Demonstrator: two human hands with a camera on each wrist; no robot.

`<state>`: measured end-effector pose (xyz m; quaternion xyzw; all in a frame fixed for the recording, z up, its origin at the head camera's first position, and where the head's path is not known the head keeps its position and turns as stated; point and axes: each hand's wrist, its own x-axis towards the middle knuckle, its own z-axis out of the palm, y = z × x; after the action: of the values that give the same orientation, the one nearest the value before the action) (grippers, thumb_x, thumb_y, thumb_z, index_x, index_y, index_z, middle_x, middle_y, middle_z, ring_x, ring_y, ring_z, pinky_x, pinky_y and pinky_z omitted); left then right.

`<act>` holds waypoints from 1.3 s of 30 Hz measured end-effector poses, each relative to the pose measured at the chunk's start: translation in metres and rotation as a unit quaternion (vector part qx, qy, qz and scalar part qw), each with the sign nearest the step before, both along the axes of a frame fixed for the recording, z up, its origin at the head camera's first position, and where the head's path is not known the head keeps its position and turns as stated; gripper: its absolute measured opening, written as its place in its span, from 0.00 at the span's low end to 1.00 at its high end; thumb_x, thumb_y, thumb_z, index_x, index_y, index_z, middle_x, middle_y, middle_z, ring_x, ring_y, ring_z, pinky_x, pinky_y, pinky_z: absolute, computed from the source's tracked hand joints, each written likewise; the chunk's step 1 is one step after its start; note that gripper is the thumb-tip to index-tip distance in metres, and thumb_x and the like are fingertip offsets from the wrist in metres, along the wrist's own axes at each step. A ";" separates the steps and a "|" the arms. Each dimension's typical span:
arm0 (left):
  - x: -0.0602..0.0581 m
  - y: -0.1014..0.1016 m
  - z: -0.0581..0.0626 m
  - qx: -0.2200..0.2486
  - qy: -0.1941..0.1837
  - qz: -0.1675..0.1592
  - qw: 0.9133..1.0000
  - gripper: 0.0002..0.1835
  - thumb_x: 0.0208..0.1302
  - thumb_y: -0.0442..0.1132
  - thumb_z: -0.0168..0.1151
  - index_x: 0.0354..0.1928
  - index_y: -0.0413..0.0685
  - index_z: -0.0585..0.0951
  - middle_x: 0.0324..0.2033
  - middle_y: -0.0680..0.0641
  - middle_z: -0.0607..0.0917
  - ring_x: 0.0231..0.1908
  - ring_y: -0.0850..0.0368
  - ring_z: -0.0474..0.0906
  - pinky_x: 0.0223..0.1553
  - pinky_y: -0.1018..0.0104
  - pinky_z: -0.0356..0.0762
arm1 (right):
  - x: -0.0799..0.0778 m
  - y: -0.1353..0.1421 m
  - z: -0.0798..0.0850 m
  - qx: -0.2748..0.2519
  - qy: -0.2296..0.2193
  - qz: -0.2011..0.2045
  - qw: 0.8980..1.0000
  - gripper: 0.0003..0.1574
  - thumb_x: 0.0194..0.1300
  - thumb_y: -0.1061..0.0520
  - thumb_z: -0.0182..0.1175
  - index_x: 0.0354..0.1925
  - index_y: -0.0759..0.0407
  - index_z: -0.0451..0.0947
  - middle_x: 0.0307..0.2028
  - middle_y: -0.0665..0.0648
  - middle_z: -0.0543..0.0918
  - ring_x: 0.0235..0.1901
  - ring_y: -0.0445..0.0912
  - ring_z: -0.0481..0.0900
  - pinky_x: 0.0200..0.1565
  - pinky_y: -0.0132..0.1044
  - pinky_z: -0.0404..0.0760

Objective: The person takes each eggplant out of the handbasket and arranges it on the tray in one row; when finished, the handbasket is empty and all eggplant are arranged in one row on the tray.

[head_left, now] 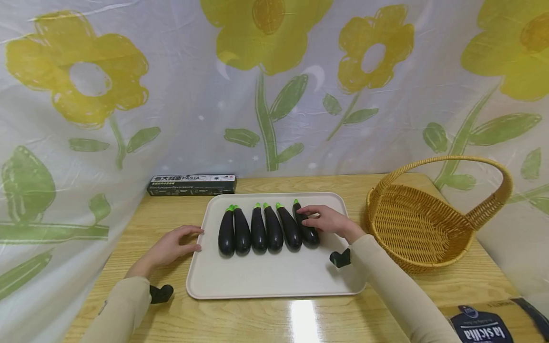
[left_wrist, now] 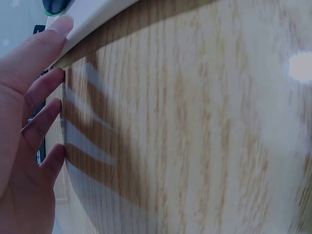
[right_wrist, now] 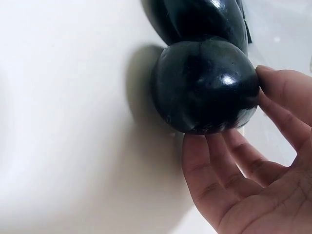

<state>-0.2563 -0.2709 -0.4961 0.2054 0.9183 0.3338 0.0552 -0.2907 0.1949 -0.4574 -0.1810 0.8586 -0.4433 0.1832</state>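
Several dark purple eggplants [head_left: 259, 232] with green stem ends lie side by side on a white tray [head_left: 274, 281]. My right hand [head_left: 328, 220] holds the rightmost eggplant [head_left: 310, 233], which is on the tray. In the right wrist view, the thumb and fingers [right_wrist: 199, 158] meet the sides of this eggplant [right_wrist: 204, 87], and a neighbouring eggplant [right_wrist: 200, 17] lies close by. At the tray's left rim is my left hand [head_left: 173, 245], its fingers spread and loosely bent. Whether its fingertips touch the rim, I cannot tell.
A wicker basket [head_left: 418, 228] with a tall handle stands right of the tray. Behind the tray's left corner lies a dark pasta box [head_left: 191, 186]. A printed package [head_left: 480, 324] is at the front right of the wooden table [head_left: 231, 319]. Flower-patterned cloth [head_left: 184, 95] hangs behind.
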 end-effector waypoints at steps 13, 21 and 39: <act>0.000 0.001 0.001 0.001 -0.007 0.003 1.000 0.25 0.62 0.48 0.68 0.59 0.46 0.79 0.62 0.38 0.75 0.65 0.34 0.66 0.65 0.36 0.59 | 0.003 0.001 0.002 -0.003 -0.010 -0.002 1.000 0.27 0.69 0.57 0.60 0.64 0.61 0.72 0.55 0.63 0.77 0.45 0.48 0.78 0.40 0.35 0.78; 0.000 0.000 0.000 0.002 0.005 0.000 1.000 0.25 0.62 0.46 0.68 0.59 0.44 0.78 0.61 0.37 0.76 0.64 0.34 0.66 0.65 0.36 0.59 | 0.006 0.008 0.002 0.003 -0.011 -0.015 1.000 0.28 0.70 0.55 0.59 0.65 0.60 0.71 0.57 0.64 0.76 0.50 0.51 0.79 0.45 0.37 0.79; 0.003 -0.001 -0.005 -0.031 0.046 -0.007 0.998 0.27 0.66 0.47 0.64 0.63 0.42 0.75 0.62 0.38 0.76 0.64 0.34 0.66 0.65 0.37 0.61 | 0.016 0.013 0.003 0.024 0.067 0.002 0.997 0.27 0.72 0.57 0.55 0.66 0.62 0.69 0.63 0.70 0.70 0.54 0.59 0.78 0.53 0.47 0.79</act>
<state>-0.2528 -0.2722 -0.5010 0.2249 0.9285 0.2947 0.0220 -0.2745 0.2077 -0.4547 -0.2071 0.8790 -0.4092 0.1306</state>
